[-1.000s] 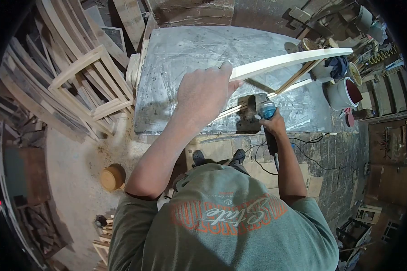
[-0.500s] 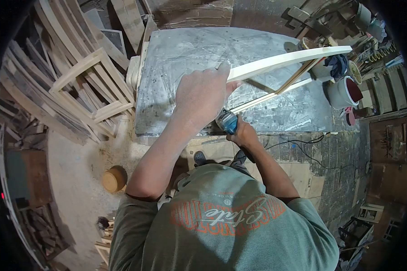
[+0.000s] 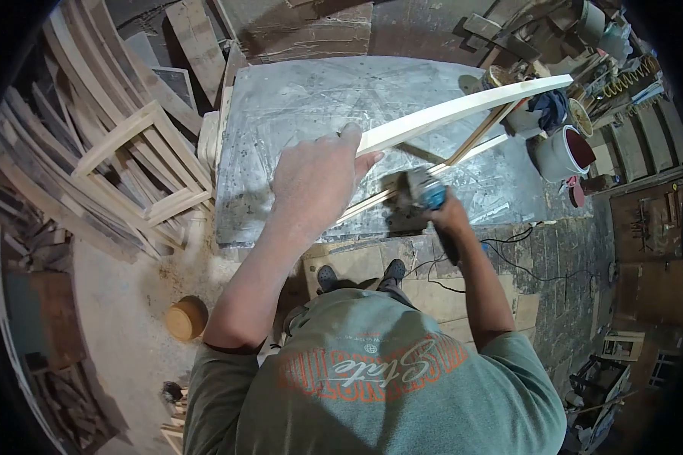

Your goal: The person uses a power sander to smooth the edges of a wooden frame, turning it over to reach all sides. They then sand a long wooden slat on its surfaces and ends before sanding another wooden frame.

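Observation:
My left hand (image 3: 316,178) is closed around the near end of a long pale wooden strip (image 3: 463,112), which reaches up and right over the grey-topped workbench (image 3: 281,98). Below it, thinner wooden strips (image 3: 474,148) run across the bench, one brownish and slanted, another pale and passing behind my wrist. In my right hand (image 3: 453,218) is a blue power tool (image 3: 432,196), its metal head smeared by motion, close to the lower pale strip at the bench's front edge. The dark rear of the tool lies along my forearm.
Long boards and a pale wooden frame (image 3: 114,148) lean at the left. A white bucket (image 3: 552,158) and other containers stand at the bench's right end. A black cable (image 3: 501,267) runs over the floor on the right; a round yellowish container (image 3: 184,318) sits on the left floor.
My right hand has moved to the right with the power tool, away from beneath my left wrist. The left hand keeps its grip on the wooden strip; the whole view has shifted slightly.

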Demonstrator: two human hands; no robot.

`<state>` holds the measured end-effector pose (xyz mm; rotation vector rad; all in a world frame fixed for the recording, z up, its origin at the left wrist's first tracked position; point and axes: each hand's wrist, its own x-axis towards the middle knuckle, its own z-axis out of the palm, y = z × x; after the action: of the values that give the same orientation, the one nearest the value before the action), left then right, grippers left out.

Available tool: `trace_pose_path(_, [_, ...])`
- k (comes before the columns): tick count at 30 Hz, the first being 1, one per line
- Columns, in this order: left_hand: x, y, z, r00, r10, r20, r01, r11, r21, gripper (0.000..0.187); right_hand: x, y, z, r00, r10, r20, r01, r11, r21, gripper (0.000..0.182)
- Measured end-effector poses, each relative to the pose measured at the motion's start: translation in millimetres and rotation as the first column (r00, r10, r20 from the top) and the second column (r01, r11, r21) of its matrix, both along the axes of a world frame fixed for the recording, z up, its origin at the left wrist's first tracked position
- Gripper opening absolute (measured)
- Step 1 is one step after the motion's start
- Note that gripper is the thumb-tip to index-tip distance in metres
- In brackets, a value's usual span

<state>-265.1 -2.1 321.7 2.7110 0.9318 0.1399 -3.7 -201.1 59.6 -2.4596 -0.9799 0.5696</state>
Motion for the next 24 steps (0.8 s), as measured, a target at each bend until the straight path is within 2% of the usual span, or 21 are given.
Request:
trace_pose_path(2, [0,0,4,1.0,-0.005,-0.007,0.004,1.0,-0.013,0.044,18,0,29,0.991,-0.137,-0.008,0.136,0.99,-0.043,0.091])
trace_pose_path(3, [-1,0,6,1.0,-0.01,-0.009,0.01,1.0,-0.019,0.044,23,-1,39,0.985,-0.168,-0.032,0.169,0.986,0.007,0.087])
trace_pose_path(6, [0,1,7,1.0,-0.015,-0.021,0.014,0.999,-0.036,0.044,39,-2,19,0.986,-0.164,-0.039,0.163,0.986,-0.029,0.088])
trace_pose_path(7, [0,2,7,1.0,-0.019,-0.019,0.018,0.999,-0.044,0.045,26,2,23,0.989,-0.141,-0.046,0.141,0.99,-0.003,0.088])
trace_pose_path(8, [0,2,7,1.0,-0.022,-0.015,0.021,0.998,-0.053,0.045,11,4,28,0.991,-0.117,-0.068,0.113,0.992,-0.061,0.091])
trace_pose_path(10, [-1,3,7,1.0,-0.025,-0.015,0.024,0.998,-0.061,0.045,-17,6,-7,0.997,-0.054,0.064,0.054,0.999,-0.007,0.082])
trace_pose_path(12, [-2,3,9,0.999,-0.031,-0.021,0.03,0.998,-0.057,0.045,-60,15,16,0.994,0.053,-0.096,-0.061,0.995,-0.079,0.086])
trace_pose_path(14, [-5,6,5,0.997,-0.066,0.027,0.067,0.997,-0.045,0.044,-93,26,37,0.981,0.171,-0.095,-0.187,0.962,-0.202,0.091])
trace_pose_path(16, [-7,10,1,0.994,-0.093,0.056,0.095,0.995,-0.026,0.043,-109,27,33,0.968,0.24,-0.078,-0.248,0.962,-0.115,0.099])
trace_pose_path(17, [-8,12,-1,0.993,-0.104,0.063,0.105,0.994,-0.016,0.042,-107,31,25,0.968,0.238,-0.082,-0.25,0.948,-0.195,0.102])
trace_pose_path(20, [-9,11,-2,0.991,-0.116,0.065,0.117,0.993,-0.014,0.04,-83,34,18,0.982,0.178,-0.058,-0.186,0.966,-0.177,0.107])
trace_pose_path(21, [-9,10,-1,0.992,-0.114,0.061,0.116,0.993,-0.018,0.039,-72,33,20,0.991,0.13,-0.007,-0.13,0.979,-0.155,0.095])
trace_pose_path(24, [-13,9,3,0.992,-0.105,0.069,0.107,0.994,-0.026,0.037,-36,27,36,0.997,-0.051,0.055,0.059,0.989,-0.137,0.094])
